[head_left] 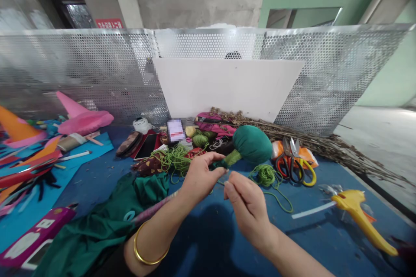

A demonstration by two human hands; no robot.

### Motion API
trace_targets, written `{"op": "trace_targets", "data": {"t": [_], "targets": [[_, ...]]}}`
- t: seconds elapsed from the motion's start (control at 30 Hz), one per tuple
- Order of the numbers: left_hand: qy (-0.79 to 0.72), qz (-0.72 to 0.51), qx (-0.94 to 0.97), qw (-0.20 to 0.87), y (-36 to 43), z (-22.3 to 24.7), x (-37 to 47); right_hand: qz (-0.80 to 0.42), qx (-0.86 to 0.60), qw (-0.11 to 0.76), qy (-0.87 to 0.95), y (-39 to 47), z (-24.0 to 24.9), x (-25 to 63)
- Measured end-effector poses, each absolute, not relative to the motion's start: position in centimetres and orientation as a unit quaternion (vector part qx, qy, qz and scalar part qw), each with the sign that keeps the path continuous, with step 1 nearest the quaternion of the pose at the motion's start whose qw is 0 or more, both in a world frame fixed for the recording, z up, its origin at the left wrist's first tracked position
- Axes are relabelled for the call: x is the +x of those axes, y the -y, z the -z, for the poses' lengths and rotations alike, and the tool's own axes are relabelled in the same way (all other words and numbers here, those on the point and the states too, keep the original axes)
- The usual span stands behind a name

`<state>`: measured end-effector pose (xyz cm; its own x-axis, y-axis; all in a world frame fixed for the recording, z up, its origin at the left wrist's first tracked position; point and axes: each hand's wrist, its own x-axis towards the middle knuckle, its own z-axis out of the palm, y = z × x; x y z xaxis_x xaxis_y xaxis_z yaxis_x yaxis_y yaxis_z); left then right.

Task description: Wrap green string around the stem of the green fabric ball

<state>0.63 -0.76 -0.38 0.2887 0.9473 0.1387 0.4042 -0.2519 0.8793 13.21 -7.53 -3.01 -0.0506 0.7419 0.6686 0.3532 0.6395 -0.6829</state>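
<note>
A round ball covered in dark green cloth [252, 143] has a short stem wrapped in light green yarn [233, 158]. My left hand [204, 175] pinches the stem's lower end, where a bit of dark green cloth shows between thumb and fingers. Just to the right, my right hand [245, 207] is closed, with thumb pressed on curled fingers. A thin strand, seemingly yarn, runs across the gap between the hands; its end is hidden in the right fist. Beyond the right hand lies a small ball of green yarn [267, 176] with a loose tail.
Scissors [289, 162] and a yellow glue gun [360, 216] lie on the right of the blue table [276, 251]. Dark green cloth [110, 216] and a purple case [39, 238] are at left. Dried stems [302, 140] and a white board [230, 88] stretch along the back.
</note>
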Motion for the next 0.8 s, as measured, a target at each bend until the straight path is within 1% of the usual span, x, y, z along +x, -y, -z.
{"op": "trace_targets", "data": {"t": [0.17, 0.27, 0.33, 0.43, 0.57, 0.8], "targets": [[-0.496, -0.333, 0.730, 0.331, 0.3, 0.7, 0.1, -0.154, -0.362, 0.508, 0.766, 7.3, 2.0, 13.8], [-0.506, -0.311, 0.745, 0.303, 0.4, 0.4, -0.1, -0.132, -0.370, 0.498, 0.773, 7.3, 1.1, 14.8], [-0.518, -0.283, 0.763, 0.264, 0.7, 0.1, 0.0, -0.114, -0.395, 0.498, 0.764, 7.1, 0.6, 15.5], [-0.525, -0.236, 0.796, 0.189, 1.3, -0.1, 0.4, -0.141, -0.409, 0.486, 0.759, 6.9, 0.1, 16.6], [-0.500, -0.187, 0.835, 0.129, 2.0, 0.0, 0.8, -0.183, -0.412, 0.457, 0.767, 6.6, -0.1, 17.3], [-0.441, -0.104, 0.891, 0.021, 2.5, 0.0, 0.9, -0.152, -0.514, 0.442, 0.719, 6.4, -0.3, 17.7]]}}
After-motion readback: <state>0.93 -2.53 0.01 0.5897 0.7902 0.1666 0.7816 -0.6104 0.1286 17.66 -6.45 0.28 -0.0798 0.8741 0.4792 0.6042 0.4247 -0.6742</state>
